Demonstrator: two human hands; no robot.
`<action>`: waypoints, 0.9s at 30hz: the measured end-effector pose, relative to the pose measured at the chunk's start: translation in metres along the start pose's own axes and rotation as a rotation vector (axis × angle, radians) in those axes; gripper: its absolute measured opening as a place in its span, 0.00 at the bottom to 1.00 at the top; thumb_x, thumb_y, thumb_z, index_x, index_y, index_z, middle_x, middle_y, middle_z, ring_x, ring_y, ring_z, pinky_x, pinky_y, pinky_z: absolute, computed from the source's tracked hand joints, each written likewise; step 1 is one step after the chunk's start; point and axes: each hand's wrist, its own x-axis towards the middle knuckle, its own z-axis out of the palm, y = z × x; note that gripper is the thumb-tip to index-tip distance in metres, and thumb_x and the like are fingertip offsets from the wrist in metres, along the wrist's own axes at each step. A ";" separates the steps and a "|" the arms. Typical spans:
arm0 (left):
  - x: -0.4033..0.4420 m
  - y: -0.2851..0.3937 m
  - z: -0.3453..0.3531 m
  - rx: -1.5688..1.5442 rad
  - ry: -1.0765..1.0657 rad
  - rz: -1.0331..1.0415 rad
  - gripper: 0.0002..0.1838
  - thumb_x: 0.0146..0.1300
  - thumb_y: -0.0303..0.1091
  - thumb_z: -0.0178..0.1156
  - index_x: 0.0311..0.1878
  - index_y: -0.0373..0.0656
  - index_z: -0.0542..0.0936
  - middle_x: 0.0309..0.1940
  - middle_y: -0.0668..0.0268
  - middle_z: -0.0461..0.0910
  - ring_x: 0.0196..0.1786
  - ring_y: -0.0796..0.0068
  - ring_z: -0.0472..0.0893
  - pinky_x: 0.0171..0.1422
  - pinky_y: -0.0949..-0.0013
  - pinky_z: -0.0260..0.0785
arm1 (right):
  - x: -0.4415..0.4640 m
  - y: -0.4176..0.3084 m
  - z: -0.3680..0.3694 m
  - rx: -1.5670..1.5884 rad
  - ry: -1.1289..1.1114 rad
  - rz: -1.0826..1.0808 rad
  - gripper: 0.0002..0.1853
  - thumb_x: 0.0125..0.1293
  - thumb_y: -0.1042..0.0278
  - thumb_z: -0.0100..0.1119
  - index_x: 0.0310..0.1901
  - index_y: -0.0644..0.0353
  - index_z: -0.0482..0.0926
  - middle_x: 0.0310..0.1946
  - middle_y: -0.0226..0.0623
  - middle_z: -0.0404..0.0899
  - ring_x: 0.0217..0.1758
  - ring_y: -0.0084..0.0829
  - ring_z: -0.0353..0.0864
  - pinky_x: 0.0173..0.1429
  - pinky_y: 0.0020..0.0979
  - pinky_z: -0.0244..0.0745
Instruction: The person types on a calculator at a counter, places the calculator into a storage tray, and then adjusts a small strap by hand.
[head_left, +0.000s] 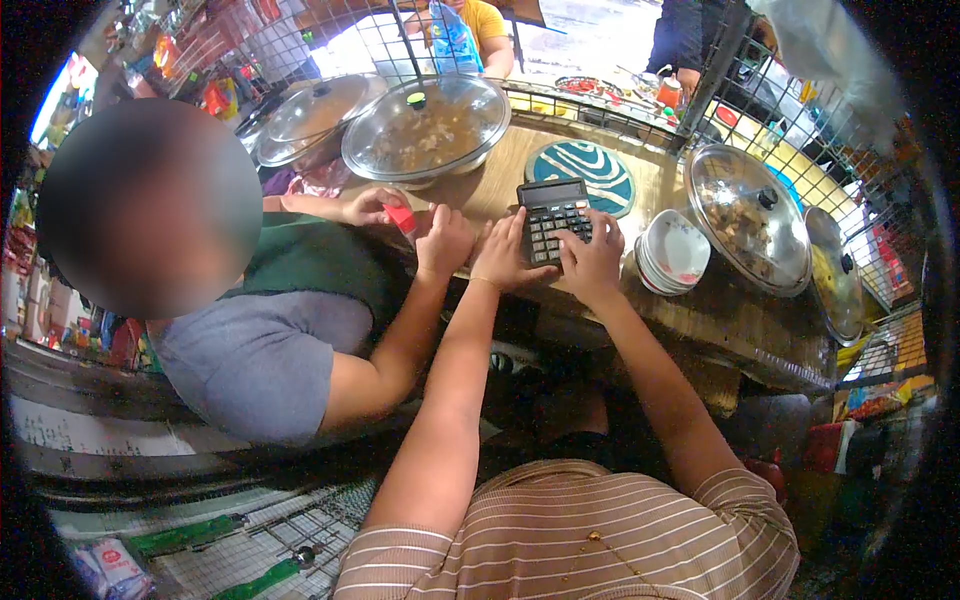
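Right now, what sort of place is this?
Probably a small food stall or eatery: glass-lidded pots of food and stacked bowls on a wooden counter, plus a calculator, perhaps for totalling sales.

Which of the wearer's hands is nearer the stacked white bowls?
Right. The right hand is at the side of the calculator facing the stacked white bowls; the left hand is farther off, at its opposite side.
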 end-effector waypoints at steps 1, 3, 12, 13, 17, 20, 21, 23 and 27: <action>0.000 0.000 0.000 0.000 0.009 -0.002 0.68 0.37 0.74 0.63 0.72 0.35 0.48 0.65 0.49 0.62 0.71 0.54 0.58 0.76 0.51 0.40 | 0.000 0.001 -0.004 -0.001 0.000 0.000 0.10 0.55 0.62 0.59 0.40 0.48 0.82 0.57 0.44 0.62 0.64 0.51 0.56 0.63 0.56 0.53; 0.000 0.001 -0.001 -0.009 0.003 -0.006 0.68 0.37 0.74 0.63 0.72 0.35 0.49 0.65 0.48 0.62 0.71 0.53 0.58 0.76 0.51 0.39 | -0.004 0.002 -0.011 0.012 0.053 0.028 0.10 0.55 0.64 0.59 0.40 0.49 0.82 0.56 0.44 0.63 0.61 0.51 0.58 0.63 0.53 0.55; 0.000 0.004 -0.004 -0.024 0.000 -0.008 0.68 0.37 0.75 0.63 0.72 0.34 0.49 0.66 0.47 0.61 0.71 0.52 0.57 0.77 0.51 0.38 | -0.014 0.008 -0.018 -0.002 0.124 0.004 0.29 0.55 0.60 0.63 0.61 0.47 0.72 0.57 0.48 0.60 0.60 0.51 0.60 0.62 0.50 0.57; 0.000 0.003 -0.003 -0.014 0.001 -0.013 0.68 0.37 0.75 0.63 0.72 0.34 0.49 0.66 0.46 0.60 0.71 0.52 0.57 0.77 0.52 0.38 | -0.013 0.008 -0.017 -0.001 0.125 0.003 0.29 0.55 0.60 0.63 0.61 0.47 0.72 0.57 0.48 0.60 0.60 0.51 0.60 0.62 0.50 0.57; 0.001 0.001 -0.001 -0.023 -0.004 -0.007 0.68 0.37 0.76 0.63 0.72 0.34 0.49 0.66 0.46 0.60 0.72 0.53 0.57 0.77 0.52 0.38 | -0.015 0.013 -0.012 0.122 0.180 -0.049 0.46 0.50 0.50 0.69 0.70 0.46 0.57 0.61 0.50 0.57 0.63 0.53 0.57 0.66 0.52 0.54; 0.001 -0.003 0.001 -0.008 -0.009 -0.010 0.68 0.37 0.76 0.63 0.72 0.34 0.49 0.66 0.46 0.60 0.72 0.53 0.57 0.77 0.52 0.38 | -0.019 0.019 -0.003 0.158 0.140 -0.061 0.50 0.47 0.46 0.71 0.70 0.47 0.55 0.62 0.51 0.56 0.65 0.54 0.55 0.67 0.52 0.53; 0.002 -0.003 0.001 -0.015 -0.001 -0.002 0.68 0.37 0.75 0.63 0.72 0.34 0.49 0.66 0.46 0.60 0.72 0.53 0.57 0.77 0.52 0.38 | -0.018 0.018 -0.003 0.172 0.127 -0.070 0.50 0.47 0.45 0.71 0.70 0.47 0.55 0.63 0.51 0.55 0.65 0.54 0.55 0.67 0.53 0.53; 0.000 -0.002 0.000 -0.022 0.000 0.008 0.68 0.37 0.75 0.63 0.72 0.35 0.49 0.67 0.46 0.60 0.72 0.53 0.57 0.77 0.52 0.38 | -0.018 0.017 -0.005 0.166 0.060 -0.054 0.52 0.46 0.45 0.71 0.71 0.49 0.54 0.63 0.51 0.55 0.65 0.55 0.55 0.67 0.53 0.53; 0.003 0.000 -0.003 0.014 -0.052 -0.013 0.66 0.38 0.72 0.64 0.72 0.35 0.49 0.67 0.47 0.59 0.72 0.54 0.57 0.77 0.52 0.39 | -0.019 0.015 -0.004 0.119 0.032 0.107 0.57 0.43 0.43 0.73 0.71 0.53 0.49 0.60 0.54 0.59 0.63 0.57 0.58 0.66 0.53 0.55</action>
